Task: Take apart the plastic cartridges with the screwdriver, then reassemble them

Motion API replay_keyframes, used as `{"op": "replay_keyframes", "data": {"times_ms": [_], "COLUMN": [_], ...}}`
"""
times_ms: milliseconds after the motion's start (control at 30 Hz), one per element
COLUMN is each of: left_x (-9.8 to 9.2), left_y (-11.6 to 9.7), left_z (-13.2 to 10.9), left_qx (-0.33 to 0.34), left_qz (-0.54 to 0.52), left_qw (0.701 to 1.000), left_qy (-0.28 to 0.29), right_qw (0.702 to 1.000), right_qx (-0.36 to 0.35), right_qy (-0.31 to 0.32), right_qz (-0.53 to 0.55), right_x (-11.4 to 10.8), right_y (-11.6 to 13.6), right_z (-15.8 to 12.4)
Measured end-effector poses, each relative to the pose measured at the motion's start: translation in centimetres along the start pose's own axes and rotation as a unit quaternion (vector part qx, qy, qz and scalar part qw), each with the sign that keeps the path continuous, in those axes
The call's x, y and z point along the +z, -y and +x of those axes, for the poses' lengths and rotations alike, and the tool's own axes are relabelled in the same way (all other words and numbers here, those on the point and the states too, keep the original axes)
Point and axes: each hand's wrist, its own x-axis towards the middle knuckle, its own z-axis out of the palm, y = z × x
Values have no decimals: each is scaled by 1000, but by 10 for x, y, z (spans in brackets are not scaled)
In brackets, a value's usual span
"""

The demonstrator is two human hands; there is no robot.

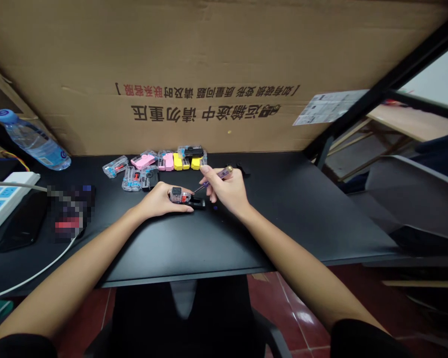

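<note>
My left hand (157, 203) grips a small clear plastic device (178, 195) with a black square part and some orange inside, between thumb and fingers. A black piece (197, 203) sticks out on the device's right side; whether it is joined to it I cannot tell. In my right hand (229, 191) is a screwdriver (224, 172) with a purplish handle and a gold end, held slantwise like a pen. Its thin shaft points down left at the device. Just below my right fingers a tiny dark blue bit (215, 208) lies on the black table (224, 248).
Several similar clear devices, some with pink (144, 160) or yellow (181, 161) parts, lie at the back against a cardboard sheet (209, 54). To the left are a water bottle (37, 141), a white power strip (7, 199) and a pale cable (56, 258). Small black pieces (242, 169) lie behind my right hand.
</note>
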Motion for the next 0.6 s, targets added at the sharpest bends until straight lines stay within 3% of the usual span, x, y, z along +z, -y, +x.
{"op": "replay_keyframes", "data": {"times_ms": [233,433,600], "left_x": [0,0,0], "left_y": [-2,0,0], "left_z": [-1,0,0], "left_qx": [-1,6,8], "left_qz": [-2,1,4], "left_qw": [1000,1000,1000], "left_qy": [2,2,4], "right_qw": [999,1000,999], "right_qx": [-1,5,11], "right_qy": [36,5,31], "right_qz": [-23,-19,-20], "right_x": [3,1,-1], "right_y": [-4,-2,-1], "right_z": [-1,-1,0]}}
